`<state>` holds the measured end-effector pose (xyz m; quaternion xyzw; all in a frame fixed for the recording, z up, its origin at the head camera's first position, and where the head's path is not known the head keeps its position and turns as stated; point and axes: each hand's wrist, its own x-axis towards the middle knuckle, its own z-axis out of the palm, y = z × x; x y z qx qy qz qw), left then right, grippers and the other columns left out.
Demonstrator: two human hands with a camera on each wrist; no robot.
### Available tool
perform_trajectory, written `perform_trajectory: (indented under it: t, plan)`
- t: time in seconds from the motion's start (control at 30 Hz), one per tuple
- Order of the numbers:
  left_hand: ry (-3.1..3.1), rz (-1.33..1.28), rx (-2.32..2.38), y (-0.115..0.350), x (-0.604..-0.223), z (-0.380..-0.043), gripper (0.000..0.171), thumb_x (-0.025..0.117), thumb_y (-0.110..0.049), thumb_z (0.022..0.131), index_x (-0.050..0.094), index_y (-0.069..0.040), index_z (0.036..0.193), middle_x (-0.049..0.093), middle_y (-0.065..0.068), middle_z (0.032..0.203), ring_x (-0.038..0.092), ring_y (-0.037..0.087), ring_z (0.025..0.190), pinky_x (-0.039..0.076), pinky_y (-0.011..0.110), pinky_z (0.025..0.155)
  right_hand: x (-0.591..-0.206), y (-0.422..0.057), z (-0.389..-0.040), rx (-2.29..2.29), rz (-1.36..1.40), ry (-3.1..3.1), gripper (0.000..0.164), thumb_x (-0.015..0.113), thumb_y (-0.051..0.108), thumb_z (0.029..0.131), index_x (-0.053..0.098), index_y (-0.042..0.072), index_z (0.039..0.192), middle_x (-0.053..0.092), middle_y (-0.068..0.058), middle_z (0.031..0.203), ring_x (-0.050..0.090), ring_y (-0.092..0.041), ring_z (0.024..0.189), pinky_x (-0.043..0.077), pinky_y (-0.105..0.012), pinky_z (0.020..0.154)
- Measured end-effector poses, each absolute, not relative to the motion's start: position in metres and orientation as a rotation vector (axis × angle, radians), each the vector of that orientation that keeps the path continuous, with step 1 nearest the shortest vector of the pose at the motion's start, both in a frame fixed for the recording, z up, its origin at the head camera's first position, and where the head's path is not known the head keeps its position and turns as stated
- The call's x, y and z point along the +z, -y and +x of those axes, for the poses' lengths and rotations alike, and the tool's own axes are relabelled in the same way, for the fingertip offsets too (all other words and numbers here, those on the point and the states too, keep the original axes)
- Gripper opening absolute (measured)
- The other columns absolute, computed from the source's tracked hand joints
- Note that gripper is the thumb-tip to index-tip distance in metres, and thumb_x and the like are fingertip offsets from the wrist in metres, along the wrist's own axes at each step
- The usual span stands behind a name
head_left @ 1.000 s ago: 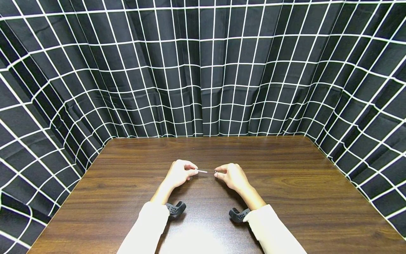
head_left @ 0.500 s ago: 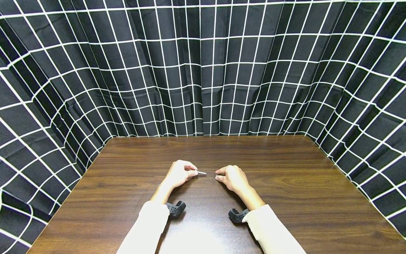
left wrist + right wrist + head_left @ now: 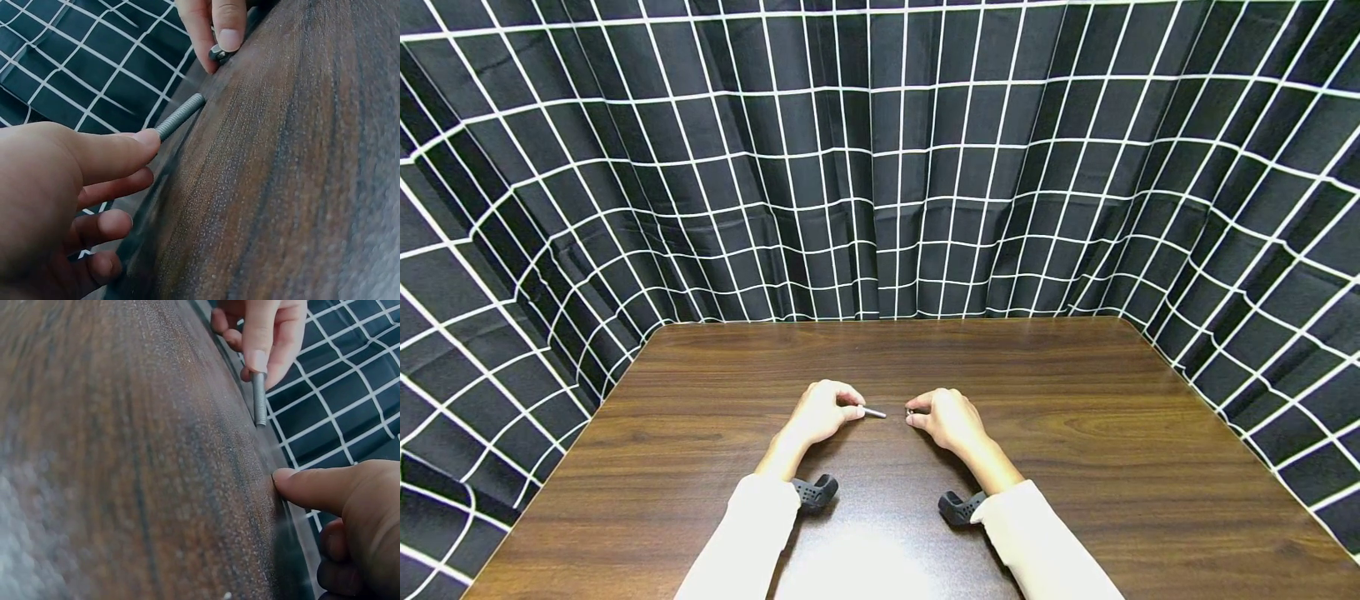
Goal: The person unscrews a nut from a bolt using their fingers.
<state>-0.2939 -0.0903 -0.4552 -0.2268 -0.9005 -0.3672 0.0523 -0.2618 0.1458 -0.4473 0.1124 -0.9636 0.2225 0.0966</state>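
Observation:
My left hand (image 3: 823, 411) pinches a grey metal bolt (image 3: 181, 117) between thumb and fingers, with its threaded end sticking out toward the right hand. The bolt's other end is hidden in the grip. Facing it across a short gap, my right hand (image 3: 951, 419) holds a small shiny metal nut (image 3: 217, 53) at the tips of thumb and index finger. From the right wrist, the thumb covers the nut, while the bolt points toward that thumb. Bolt and nut are apart, both low over the brown wooden table (image 3: 1030, 367).
A black curtain with a white grid (image 3: 895, 167) surrounds the table's back and sides. Dark straps sit on both wrists, the left strap (image 3: 817, 493) and the right strap (image 3: 961, 508). Bright glare lies on the table's front.
The bolt's free end has tipped slightly downward in the head view, and more of its grey side shows. Both hands have stayed almost in place.

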Motion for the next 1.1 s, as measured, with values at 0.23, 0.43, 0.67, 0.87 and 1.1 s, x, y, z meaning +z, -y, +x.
perform_trajectory:
  t: [0.23,0.43,0.67,0.87,1.1]
  plan:
    - [2.773,-0.663,-1.005,0.0916,-0.4557,-0.2936,0.006,0.079,-0.022,0.079,0.074,-0.023,0.082,0.065,-0.013,0.080,0.060,0.011,0.082,0.045,0.035,0.076,-0.4462,-0.1455,-0.2611,0.679,0.332,2.854,0.021,0.080,0.030,0.078,0.078,0.023,0.098,0.073,-0.001,0.103,0.068,-0.028,0.098,0.052,-0.046,0.070]
    - [2.802,-0.605,-0.919,0.0921,-0.4544,-0.2915,0.008,0.081,-0.024,0.077,0.074,-0.027,0.080,0.057,-0.014,0.077,0.055,0.009,0.075,0.043,0.033,0.068,-0.4477,-0.1463,-0.2609,0.700,0.325,2.853,0.020,0.081,0.029,0.077,0.078,0.024,0.096,0.073,0.000,0.102,0.068,-0.027,0.099,0.052,-0.045,0.070]
    - [2.811,-0.603,-0.902,0.0928,-0.4534,-0.2908,0.008,0.081,-0.024,0.077,0.073,-0.026,0.080,0.056,-0.014,0.077,0.055,0.008,0.074,0.043,0.032,0.066,-0.4469,-0.1463,-0.2616,0.705,0.355,2.849,0.021,0.081,0.027,0.078,0.078,0.023,0.098,0.073,-0.002,0.105,0.067,-0.028,0.100,0.052,-0.047,0.072]
    - [2.825,-0.605,-0.900,0.0929,-0.4521,-0.2907,0.009,0.081,-0.024,0.077,0.074,-0.025,0.082,0.057,-0.014,0.077,0.055,0.008,0.073,0.043,0.032,0.066,-0.4465,-0.1464,-0.2625,0.703,0.346,2.864,0.021,0.080,0.028,0.078,0.077,0.023,0.099,0.072,-0.001,0.106,0.067,-0.028,0.101,0.052,-0.047,0.072]
    - [2.827,-0.600,-0.912,0.0912,-0.4522,-0.2901,0.011,0.081,-0.026,0.077,0.074,-0.025,0.085,0.058,-0.013,0.078,0.055,0.008,0.074,0.043,0.033,0.067,-0.4470,-0.1477,-0.2621,0.692,0.355,2.867,0.022,0.080,0.028,0.078,0.077,0.022,0.099,0.073,-0.001,0.097,0.069,-0.025,0.091,0.051,-0.044,0.066]
